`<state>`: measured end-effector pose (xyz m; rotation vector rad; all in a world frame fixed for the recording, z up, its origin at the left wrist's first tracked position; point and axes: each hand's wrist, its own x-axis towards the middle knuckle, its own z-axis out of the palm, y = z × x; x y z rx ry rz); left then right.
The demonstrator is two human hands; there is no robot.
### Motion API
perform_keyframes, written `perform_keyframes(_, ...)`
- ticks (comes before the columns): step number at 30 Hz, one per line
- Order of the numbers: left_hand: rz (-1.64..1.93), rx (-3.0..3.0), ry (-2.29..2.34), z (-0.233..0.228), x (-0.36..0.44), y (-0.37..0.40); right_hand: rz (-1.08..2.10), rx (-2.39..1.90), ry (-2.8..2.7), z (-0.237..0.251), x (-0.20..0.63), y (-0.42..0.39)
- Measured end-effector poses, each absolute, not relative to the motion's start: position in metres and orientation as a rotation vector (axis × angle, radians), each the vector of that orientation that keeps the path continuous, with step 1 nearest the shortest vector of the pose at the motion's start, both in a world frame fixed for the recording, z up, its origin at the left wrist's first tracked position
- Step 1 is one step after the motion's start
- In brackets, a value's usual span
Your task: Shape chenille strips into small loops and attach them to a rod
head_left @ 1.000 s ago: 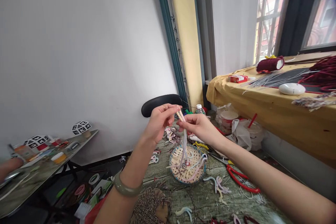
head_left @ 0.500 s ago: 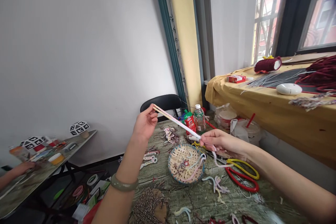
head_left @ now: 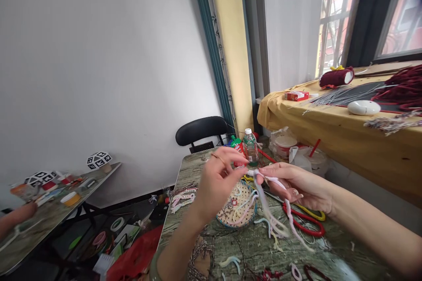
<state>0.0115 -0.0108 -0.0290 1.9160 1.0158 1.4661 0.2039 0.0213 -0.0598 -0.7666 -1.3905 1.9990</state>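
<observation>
Our left hand [head_left: 217, 180], fingers parted, has swung toward our right hand [head_left: 293, 182], which pinches the pale cord [head_left: 264, 205]. Stretched taut earlier, it now droops.

Left hand [head_left: 217, 180], fingers pointing toward right hand [head_left: 292, 184], whose thumb and fingertips pinched.

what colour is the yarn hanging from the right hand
The yarn is pale pink to lilac, best seen in the head view.
</observation>
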Motion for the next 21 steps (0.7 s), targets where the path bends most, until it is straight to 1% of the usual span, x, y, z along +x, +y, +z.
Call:
perform_keyframes(2, 1.310, 2.209, 0.972, -0.040, 0.024, -0.019, 1.987, -0.788, -1.364, -0.059, 0.201, 0.018)
perform_keyframes(4, 1.266, 2.399, 0.991, -0.050, 0.031, -0.019, 1.963, -0.811, -1.350, -0.059, 0.200, 0.014)
perform_keyframes(7, 1.334, 2.538, 1.027, -0.059, 0.035, -0.015, 1.920, -0.836, -1.360, -0.058, 0.200, 0.008)
perform_keyframes(9, 1.411, 2.512, 1.004, -0.060, 0.036, -0.013, 1.886, -0.846, -1.390, -0.055, 0.200, 0.005)
perform_keyframes(11, 1.494, 2.343, 0.966, -0.058, 0.036, -0.013, 1.840, -0.857, -1.443, -0.053, 0.203, 0.004)
perform_keyframes(14, 1.646, 1.877, 0.974, -0.051, 0.028, -0.014, 1.747, -0.891, -1.574, -0.052, 0.212, 0.010)
perform_keyframes(17, 1.872, 1.493, 0.937, -0.042, 0.006, -0.013, 1.632, -0.932, -1.731, -0.053, 0.232, 0.013)
perform_keyframes(19, 2.034, 1.337, 0.837, -0.035, -0.011, -0.014, 1.609, -0.906, -1.964, -0.054, 0.250, 0.007)
perform_keyframes(21, 2.083, 1.243, 0.731, -0.027, -0.027, -0.019, 1.609, -0.803, -2.319, -0.058, 0.268, -0.001)
